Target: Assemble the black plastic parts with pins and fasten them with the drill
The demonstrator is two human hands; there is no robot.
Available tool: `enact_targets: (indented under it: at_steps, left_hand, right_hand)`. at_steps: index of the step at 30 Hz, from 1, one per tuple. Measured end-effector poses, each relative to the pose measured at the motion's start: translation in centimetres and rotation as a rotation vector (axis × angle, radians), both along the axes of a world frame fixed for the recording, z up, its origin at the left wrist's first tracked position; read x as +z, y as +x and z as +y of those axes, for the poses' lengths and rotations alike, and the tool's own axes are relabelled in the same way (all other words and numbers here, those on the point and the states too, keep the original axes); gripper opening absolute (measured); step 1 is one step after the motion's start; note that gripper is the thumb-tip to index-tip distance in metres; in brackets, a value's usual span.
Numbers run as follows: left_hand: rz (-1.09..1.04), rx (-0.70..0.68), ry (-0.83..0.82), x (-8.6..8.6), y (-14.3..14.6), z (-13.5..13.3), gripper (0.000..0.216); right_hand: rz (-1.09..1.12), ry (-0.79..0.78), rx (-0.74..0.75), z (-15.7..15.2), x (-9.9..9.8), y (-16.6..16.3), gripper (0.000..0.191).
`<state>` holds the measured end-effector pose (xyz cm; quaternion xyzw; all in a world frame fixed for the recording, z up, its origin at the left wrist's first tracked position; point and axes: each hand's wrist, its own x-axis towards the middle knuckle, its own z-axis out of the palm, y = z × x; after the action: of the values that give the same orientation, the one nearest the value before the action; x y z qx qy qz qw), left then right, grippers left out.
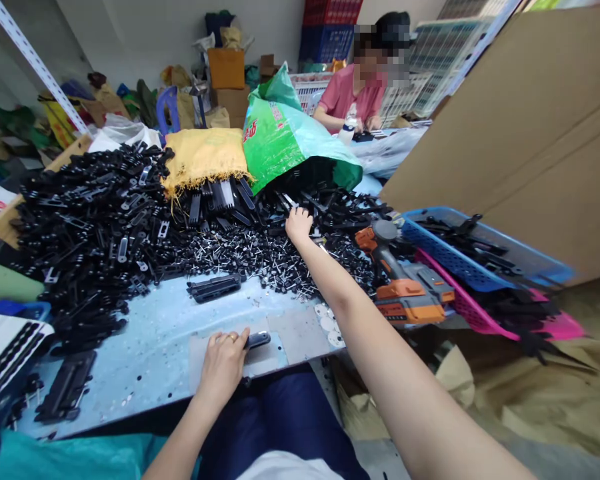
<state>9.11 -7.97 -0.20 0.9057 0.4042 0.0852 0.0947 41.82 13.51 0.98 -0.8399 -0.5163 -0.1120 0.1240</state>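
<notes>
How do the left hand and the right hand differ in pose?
The left hand lies near the table edge, by the body; the right hand is stretched out to the pile of black parts. The left hand holds one black part; the right hand touches the pile. Both face palm down.
</notes>
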Motion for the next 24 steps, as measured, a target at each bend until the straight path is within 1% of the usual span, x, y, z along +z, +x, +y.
enact_targets:
  at_steps: [2,5,8,10,12,13,15,17,18,19,20,21,22,24]
  left_hand:
    - [0.019,0.037,0.021,0.0,0.1,-0.2,0.037]
    - [0.045,0.080,0.038,-0.7,0.2,-0.3,0.037]
    - [0.039,0.107,0.004,-1.7,-0.2,-0.2,0.036]
    - [-0.029,0.092,-0.023,-2.0,-0.5,-0.2,0.038]
    - [-0.158,0.076,0.006,-1.8,-0.8,0.0,0.042]
    - [-0.231,0.078,0.052,-1.4,-0.8,0.0,0.044]
    - [-0.353,0.105,0.197,-0.4,-0.7,0.3,0.045]
    - [-0.408,0.136,0.331,0.6,-0.3,0.7,0.047]
    - [-0.407,0.138,0.360,1.0,-0.1,0.9,0.047]
    - [-0.394,0.128,0.356,1.3,0.1,1.0,0.046]
    - [-0.373,0.110,0.316,1.4,0.2,1.0,0.043]
    - [-0.353,0.091,0.253,1.4,0.4,1.0,0.038]
    - [-0.346,0.084,0.183,1.3,0.6,0.8,0.033]
    - [-0.402,0.128,0.054,0.8,1.2,0.0,0.026]
  right_hand:
    - [0.003,-0.001,-0.005,0.4,-0.1,0.2,0.040]
    - [0.010,-0.021,0.015,0.0,0.3,0.5,0.039]
    - [0.008,-0.014,0.037,-1.8,1.1,0.8,0.037]
    - [0.015,0.064,0.125,-3.9,1.9,0.9,0.036]
    - [0.053,0.189,0.281,-6.7,2.9,0.6,0.034]
    - [0.089,0.243,0.379,-8.3,3.6,0.2,0.033]
    - [0.197,0.272,0.609,-12.0,5.0,-1.1,0.031]
    - [0.353,0.200,0.886,-15.8,6.3,-3.1,0.028]
    - [0.438,0.142,1.017,-17.6,6.8,-4.2,0.027]
    - [0.520,0.081,1.121,-19.3,7.2,-5.3,0.026]
    - [0.597,0.045,1.181,-20.7,7.3,-6.4,0.025]
    - [0.676,0.057,1.188,-21.8,7.2,-7.4,0.027]
    - [0.759,0.123,1.142,-22.7,6.9,-8.3,0.033]
    - [0.930,0.347,0.967,-23.7,5.5,-9.9,0.055]
